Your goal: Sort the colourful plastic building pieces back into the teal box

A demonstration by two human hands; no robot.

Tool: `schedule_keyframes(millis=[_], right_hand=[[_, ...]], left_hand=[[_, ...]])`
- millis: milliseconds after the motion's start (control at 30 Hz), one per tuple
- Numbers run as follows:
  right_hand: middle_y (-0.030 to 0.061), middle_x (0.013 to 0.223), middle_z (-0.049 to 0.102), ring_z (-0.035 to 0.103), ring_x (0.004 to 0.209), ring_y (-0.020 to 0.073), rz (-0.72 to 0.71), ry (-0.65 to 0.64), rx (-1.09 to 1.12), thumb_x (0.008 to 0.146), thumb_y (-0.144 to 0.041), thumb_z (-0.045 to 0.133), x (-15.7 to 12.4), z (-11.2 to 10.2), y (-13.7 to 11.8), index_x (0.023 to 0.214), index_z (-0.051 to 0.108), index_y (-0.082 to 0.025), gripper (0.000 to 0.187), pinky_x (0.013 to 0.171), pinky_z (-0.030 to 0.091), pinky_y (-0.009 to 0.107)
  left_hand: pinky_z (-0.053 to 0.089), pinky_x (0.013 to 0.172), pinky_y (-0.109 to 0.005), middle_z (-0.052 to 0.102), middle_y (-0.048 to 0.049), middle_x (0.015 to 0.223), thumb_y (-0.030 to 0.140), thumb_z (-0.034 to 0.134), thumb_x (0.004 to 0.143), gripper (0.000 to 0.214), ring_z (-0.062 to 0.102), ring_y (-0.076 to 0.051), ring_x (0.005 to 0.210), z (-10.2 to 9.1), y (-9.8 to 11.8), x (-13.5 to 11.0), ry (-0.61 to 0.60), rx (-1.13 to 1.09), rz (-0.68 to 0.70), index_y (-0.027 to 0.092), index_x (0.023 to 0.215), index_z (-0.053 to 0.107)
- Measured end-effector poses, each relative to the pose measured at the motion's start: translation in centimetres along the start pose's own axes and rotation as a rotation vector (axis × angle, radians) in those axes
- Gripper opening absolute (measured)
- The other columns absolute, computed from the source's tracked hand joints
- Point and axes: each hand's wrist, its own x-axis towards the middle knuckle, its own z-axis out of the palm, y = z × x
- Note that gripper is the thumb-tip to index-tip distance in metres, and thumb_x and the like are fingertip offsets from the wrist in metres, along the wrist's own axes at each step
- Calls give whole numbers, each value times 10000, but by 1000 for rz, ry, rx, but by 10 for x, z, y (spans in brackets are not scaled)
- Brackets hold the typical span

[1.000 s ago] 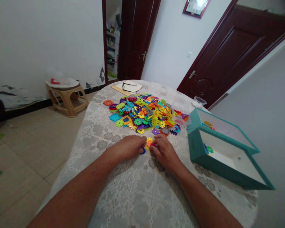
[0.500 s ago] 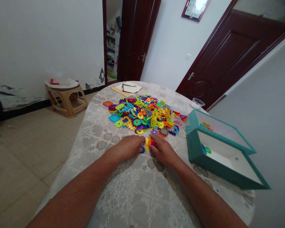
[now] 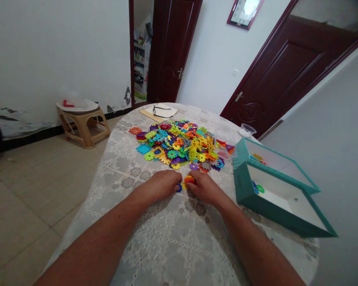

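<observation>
My left hand (image 3: 168, 182) rests low over the table, its fingers closed on a blue notched disc (image 3: 179, 188). Close beside it, my right hand (image 3: 203, 186) pinches an orange notched disc (image 3: 190, 180) between thumb and fingers. A yellow piece (image 3: 183, 186) shows between the two hands; whether it is joined to either disc I cannot tell. Just beyond my fingers lies a heap of colourful plastic interlocking pieces (image 3: 179, 141), round, square and triangular. A purple disc (image 3: 193, 166) lies at the heap's near edge.
Two teal box halves (image 3: 282, 212) stand at the right, a few pieces inside. Black glasses (image 3: 162, 111) lie on papers at the far edge. A clear plastic bowl (image 3: 248, 129) stands at the back right. The round table has a lace-patterned cloth (image 3: 164, 246). A stool (image 3: 83, 125) stands left.
My right hand has turned slightly, and the orange disc now shows more fully between its fingers; the red patch seen there before is out of sight. My left hand stays almost still.
</observation>
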Motion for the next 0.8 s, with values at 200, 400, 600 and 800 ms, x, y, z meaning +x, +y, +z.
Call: schedule_keyframes(millis=[200, 400, 600, 800], right_hand=[[66, 1043, 754, 683, 904, 228, 74, 219, 64, 993, -329, 513, -53, -53, 4, 1239, 647, -227, 298, 808, 468, 315], [122, 1050, 753, 680, 851, 277, 396, 738, -296, 943, -402, 503, -100, -107, 70, 1214, 681, -209, 377, 793, 490, 382], [154, 996, 747, 670, 863, 297, 459, 785, -478, 930, -338, 462, -111, -86, 138, 1127, 713, -148, 371, 840, 518, 439], [123, 1003, 743, 664, 994, 294, 174, 1055, -404, 954, -245, 530, -97, -71, 102, 1005, 703, -178, 193, 976, 511, 473]], left_hand=[[467, 835, -351, 767, -87, 1062, 230, 596, 910, 203, 679, -273, 986, 2, -2, 1, 62, -44, 42, 258, 1048, 744], [473, 875, -363, 764, -104, 1080, 250, 612, 905, 349, 673, -276, 1009, 10, 7, 6, 86, -137, 58, 263, 1242, 703], [470, 893, -381, 704, -115, 1096, 247, 589, 916, 167, 640, -288, 1037, 19, 5, 9, 82, -20, 75, 234, 1030, 710], [441, 872, -361, 664, -87, 1085, 263, 604, 922, 85, 603, -274, 1025, 20, 4, 8, 91, -12, 83, 248, 998, 640]])
